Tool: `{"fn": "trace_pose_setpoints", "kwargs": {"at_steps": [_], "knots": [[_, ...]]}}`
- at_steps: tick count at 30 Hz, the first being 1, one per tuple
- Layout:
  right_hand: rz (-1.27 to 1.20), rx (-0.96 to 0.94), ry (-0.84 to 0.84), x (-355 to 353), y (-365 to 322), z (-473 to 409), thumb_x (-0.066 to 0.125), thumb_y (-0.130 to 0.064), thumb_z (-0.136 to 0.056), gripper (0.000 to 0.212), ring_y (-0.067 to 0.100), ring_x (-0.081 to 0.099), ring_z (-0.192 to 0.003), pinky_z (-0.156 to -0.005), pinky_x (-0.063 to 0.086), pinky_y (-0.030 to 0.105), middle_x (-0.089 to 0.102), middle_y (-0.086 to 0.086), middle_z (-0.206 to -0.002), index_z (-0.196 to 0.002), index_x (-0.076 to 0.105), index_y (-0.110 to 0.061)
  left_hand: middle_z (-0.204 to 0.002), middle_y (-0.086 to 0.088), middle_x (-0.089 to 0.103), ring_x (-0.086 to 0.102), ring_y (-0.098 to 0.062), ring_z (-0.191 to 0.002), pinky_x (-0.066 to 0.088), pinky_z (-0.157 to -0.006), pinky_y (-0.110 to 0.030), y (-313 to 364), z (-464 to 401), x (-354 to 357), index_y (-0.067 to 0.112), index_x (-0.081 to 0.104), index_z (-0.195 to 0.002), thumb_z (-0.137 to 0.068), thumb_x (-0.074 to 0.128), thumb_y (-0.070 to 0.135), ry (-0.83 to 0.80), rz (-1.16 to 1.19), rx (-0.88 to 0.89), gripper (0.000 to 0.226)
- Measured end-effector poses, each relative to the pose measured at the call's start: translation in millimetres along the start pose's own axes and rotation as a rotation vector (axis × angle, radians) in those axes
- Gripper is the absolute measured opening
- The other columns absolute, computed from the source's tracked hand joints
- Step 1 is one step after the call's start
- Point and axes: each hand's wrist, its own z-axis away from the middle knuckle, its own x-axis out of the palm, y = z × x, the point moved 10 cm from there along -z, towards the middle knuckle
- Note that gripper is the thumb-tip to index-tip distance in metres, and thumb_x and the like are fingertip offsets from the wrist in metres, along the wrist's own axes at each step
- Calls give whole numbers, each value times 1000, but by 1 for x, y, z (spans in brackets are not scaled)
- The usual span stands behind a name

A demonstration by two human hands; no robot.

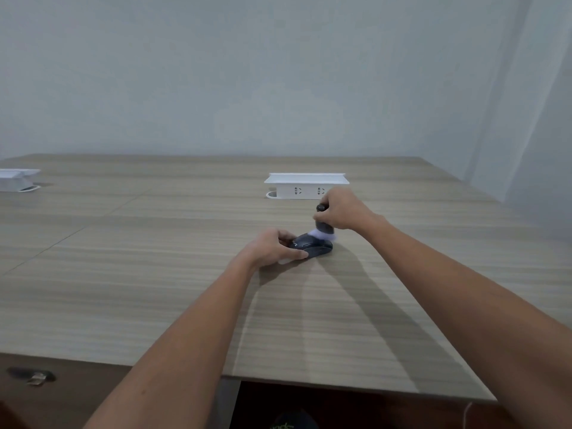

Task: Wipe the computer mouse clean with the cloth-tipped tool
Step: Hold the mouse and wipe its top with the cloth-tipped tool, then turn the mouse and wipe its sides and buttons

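Observation:
A dark computer mouse (315, 245) lies on the wooden table (154, 274), a little right of centre. My left hand (272, 247) grips its near-left end, thumb along the front side. My right hand (342, 209) is closed around the dark handle of the cloth-tipped tool (322, 226), held upright. Its pale, fluffy tip presses on the top rear of the mouse. My fingers hide most of the handle; only its rounded top and lower collar show.
A white pop-up socket box (306, 187) stands just behind my right hand. A second white box (17, 179) sits at the far left edge. A wall runs behind the table. Below the near edge lies a dark object (31, 375) on the floor.

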Motion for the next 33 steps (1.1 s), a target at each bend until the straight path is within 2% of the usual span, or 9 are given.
{"fn": "trace_pose_setpoints", "kwargs": {"at_steps": [3,6,10,14,16,21,25,30,33], "knots": [[-70,-29,32,-9,-6,1,68,-11,-77,42,18,29,-50,-48,28,26,34,3,-52,-49,37,-12,-95,3,80,74,-17,-93,55,-87,-34,1,0,0,27,78,-103,-59,88,46,-1,5,4,49],[-126,-46,-39,2,-6,10,72,-17,-79,34,13,33,-43,-39,33,20,37,3,-51,-56,49,-8,-95,-4,79,70,-16,-84,50,-79,-31,4,3,1,26,79,-101,-64,87,45,-10,-12,22,42],[112,-51,48,-8,5,14,63,-8,-76,41,22,28,-50,-45,21,27,29,5,-49,-48,33,-11,-98,-2,79,73,-23,-99,56,-89,-36,7,4,1,23,78,-104,-70,87,38,20,-31,21,39],[-108,-89,88,-13,4,20,69,-16,-77,34,9,34,-42,-43,29,19,38,2,-48,-55,50,1,-97,-2,79,72,-19,-89,53,-77,-30,9,6,1,21,78,-104,-72,86,37,19,-42,18,37],[-174,-60,26,-3,11,23,71,-22,-80,36,10,39,-45,-47,36,23,46,5,-53,-64,57,7,-96,-4,79,69,-17,-83,50,-73,-29,9,6,1,22,78,-102,-70,86,39,25,-47,18,36],[-54,7,135,-14,35,23,64,-11,-75,27,13,33,-47,-48,29,27,43,8,-53,-57,54,8,-95,0,79,73,-22,-96,53,-79,-30,9,5,1,24,78,-103,-68,86,42,37,-72,9,40],[-344,7,51,-2,36,32,72,-26,-83,36,12,41,-49,-48,38,23,53,5,-60,-73,63,7,-95,-2,80,74,-23,-96,54,-80,-32,9,6,0,25,78,-103,-69,86,42,46,-81,10,39],[-92,30,146,-14,43,28,67,-12,-75,25,14,40,-49,-52,34,25,48,8,-51,-54,57,-1,-95,-1,80,74,-22,-98,56,-86,-34,11,8,0,23,79,-103,-69,87,40,67,-94,3,40],[-224,-49,100,-7,26,29,70,-24,-79,25,11,44,-55,-56,38,28,56,16,-61,-73,70,1,-94,0,80,74,-21,-96,56,-84,-32,12,9,-1,23,78,-103,-69,87,39,68,-97,0,38]]}}
